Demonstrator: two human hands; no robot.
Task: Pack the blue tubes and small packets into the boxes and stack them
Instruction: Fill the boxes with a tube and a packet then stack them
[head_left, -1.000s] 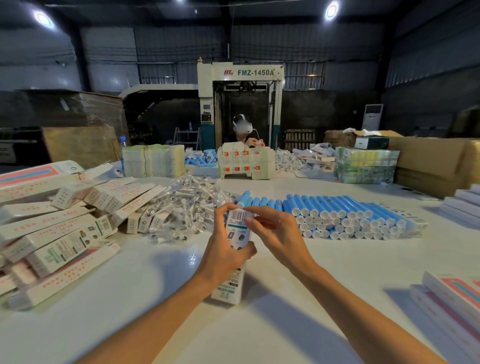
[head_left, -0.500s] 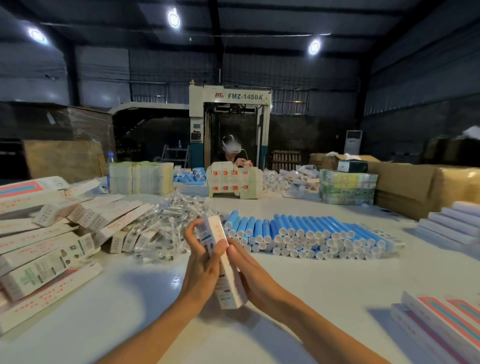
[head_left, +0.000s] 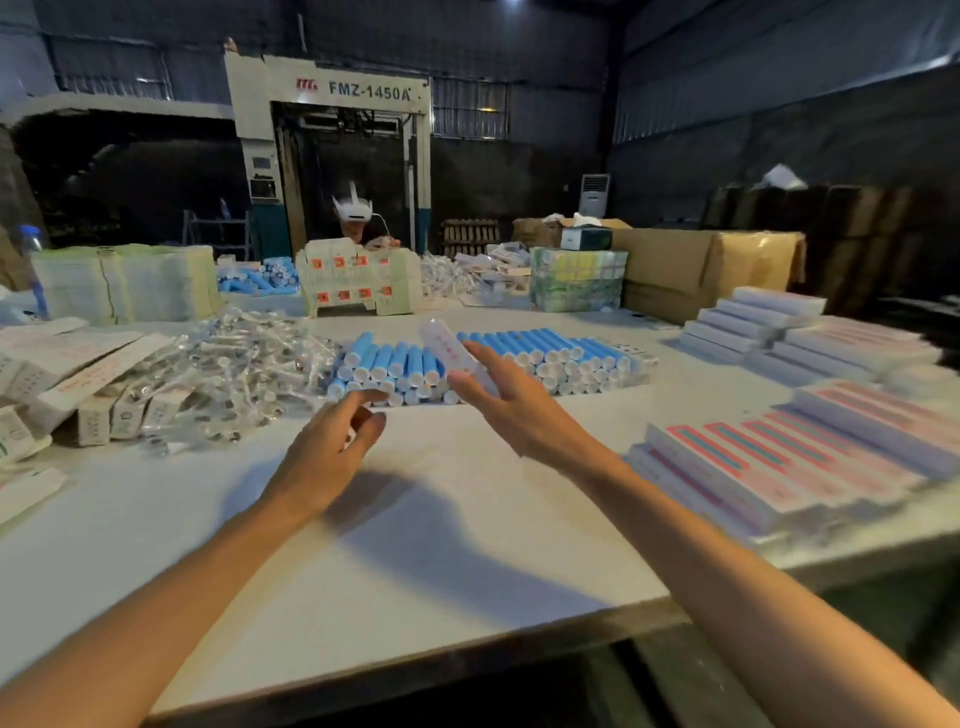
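Over tabletop (head_left: 415, 561) middle, left hand (head_left: 332, 441) loosely curled, empty, right hand (head_left: 511, 410) fingers straight, spread against blurred box (head_left: 441, 345), blue tubes (head_left: 545, 353) just behind, packets (head_left: 234, 364) heaped toward left edge, stacked boxes (head_left: 779, 457) at right edge

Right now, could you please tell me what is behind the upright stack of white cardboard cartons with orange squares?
A person in a white headset is behind the cartons. Only the head and one hand show; the rest is covered.

White table (head_left: 441, 545): blue tubes (head_left: 524, 351), clear packets (head_left: 234, 358), boxes (head_left: 779, 457) (both sides)
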